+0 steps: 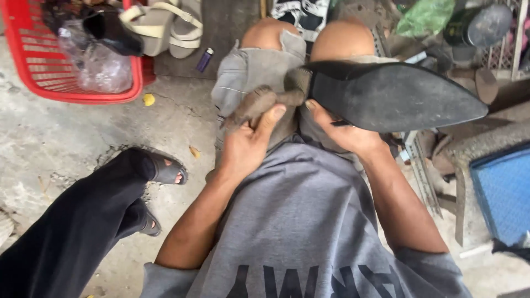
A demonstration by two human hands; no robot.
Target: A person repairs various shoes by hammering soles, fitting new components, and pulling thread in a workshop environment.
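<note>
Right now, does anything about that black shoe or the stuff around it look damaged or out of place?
The black shoe lies sole up across the knees, its sole scuffed and dusty. At the heel end, the left hand grips a worn brown heel piece while the right hand steadies the shoe. I cannot tell whether that piece is detached.

A street-side shoe-repair spot: cracked concrete ground (66, 138), red basket (33, 60) of worn sandals (165, 25), scattered clutter.
</note>
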